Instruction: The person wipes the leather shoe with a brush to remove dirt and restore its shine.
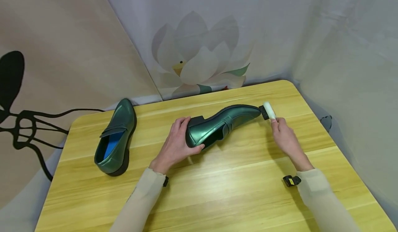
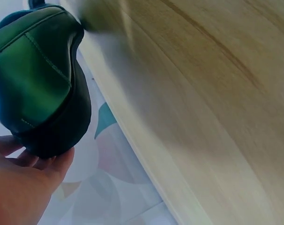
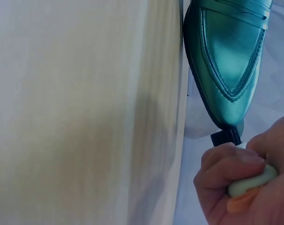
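My left hand (image 1: pixel 178 142) grips a shiny green loafer (image 1: pixel 240 116) by its heel, with the thumb at the opening. The loafer lies tilted on its side, sole facing away and toe pointing right. In the left wrist view, fingers wrap under the dark heel (image 2: pixel 57 126). My right hand (image 1: pixel 286 138) holds a small brush by its pale handle (image 1: pixel 269 110). Its black bristles (image 1: pixel 263 112) are right at the toe tip. From the right wrist view, the fist curls round the handle, and the bristles (image 3: pixel 225 137) meet the toe (image 3: pixel 228 110).
A matching green loafer (image 1: pixel 119 138) with a blue insole stands upright at the table's left. The wooden table (image 1: pixel 217 197) has rounded back corners. Behind it hangs a curtain (image 1: pixel 267 28) with a flower print. A black wire-like shape (image 1: pixel 26 128) appears at far left.
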`<state>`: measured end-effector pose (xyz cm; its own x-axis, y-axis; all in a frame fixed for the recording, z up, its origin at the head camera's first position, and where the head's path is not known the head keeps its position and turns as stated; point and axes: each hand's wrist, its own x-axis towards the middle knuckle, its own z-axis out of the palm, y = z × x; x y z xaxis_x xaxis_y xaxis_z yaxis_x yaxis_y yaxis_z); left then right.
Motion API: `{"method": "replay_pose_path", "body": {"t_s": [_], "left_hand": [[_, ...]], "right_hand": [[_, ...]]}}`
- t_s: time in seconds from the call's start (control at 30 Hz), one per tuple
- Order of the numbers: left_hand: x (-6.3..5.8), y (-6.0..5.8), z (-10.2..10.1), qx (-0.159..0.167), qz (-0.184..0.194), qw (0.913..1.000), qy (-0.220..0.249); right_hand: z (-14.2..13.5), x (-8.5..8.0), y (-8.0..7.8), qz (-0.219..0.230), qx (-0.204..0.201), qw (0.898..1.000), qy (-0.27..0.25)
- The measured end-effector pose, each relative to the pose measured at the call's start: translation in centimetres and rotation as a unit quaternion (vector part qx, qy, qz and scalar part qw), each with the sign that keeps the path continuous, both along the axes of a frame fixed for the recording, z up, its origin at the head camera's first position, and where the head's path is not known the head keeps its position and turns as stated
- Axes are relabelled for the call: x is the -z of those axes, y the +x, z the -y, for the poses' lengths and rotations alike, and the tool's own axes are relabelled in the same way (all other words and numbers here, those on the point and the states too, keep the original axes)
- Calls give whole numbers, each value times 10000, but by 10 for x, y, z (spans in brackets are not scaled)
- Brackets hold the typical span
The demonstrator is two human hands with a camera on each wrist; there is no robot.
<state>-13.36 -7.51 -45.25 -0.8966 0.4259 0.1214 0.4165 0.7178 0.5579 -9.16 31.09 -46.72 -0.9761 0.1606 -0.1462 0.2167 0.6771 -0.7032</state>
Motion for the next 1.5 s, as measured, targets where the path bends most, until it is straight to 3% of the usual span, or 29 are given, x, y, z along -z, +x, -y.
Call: {"method": "replay_pose_path", "body": {"t_s": [0.2,0.3,0.47,0.67,0.87,1.13,1.37,1.5], "left_hand": [[1,1,3,-87,177,9998,-56],[2,2,3,-83,247,9997,-31],[3,2,1,-71,304,9995,27],[2,4,0,-126,375,9992,35],[0,4,-1,-132,446,9989,5],[-1,4,2,-136,310,9994,-1],[-2,1,0,-141,191,9997,102],[-3,1,-2,-139,121,9998,92]], "right_hand": [[3,0,-2,110,55,9983,-564],[9,-3,-1,-27,186,9980,-609],[23,-8,2,-649,269,9975,-7],[32,-3,6,-1316,142,9860,1015],[22,0,8,-857,445,9902,1013],[35,-6,5,-1158,28,9903,766],[20,-8,-1,-562,220,9968,520],[22,-9,-1,-615,189,9967,493]]}}
